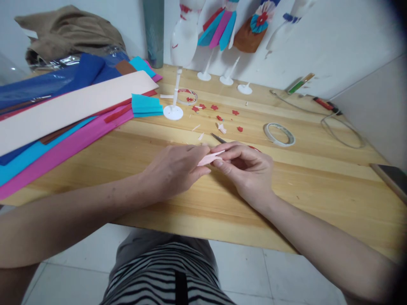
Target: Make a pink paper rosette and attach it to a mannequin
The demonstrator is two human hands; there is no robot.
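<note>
I wear a striped top [149, 279], black and pale grey, its narrow bands running crosswise and curving with the folds. A flat, straight-edged black strip [181, 288] runs lengthwise over the stripes. Beyond them shows plain grey cloth [129, 248]. My left hand [173, 169], right hand [249, 169] and both forearms [95, 212] are bare.

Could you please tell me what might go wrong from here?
The folded pink paper is held at the fingertips of the left hand and right hand, so its folds might slip or spring open.
The scissors lie just beyond the right hand, partly hidden by it; a knuckle could brush the blade.
The red flowers lie loose near pale scraps and could be swept aside.
</note>
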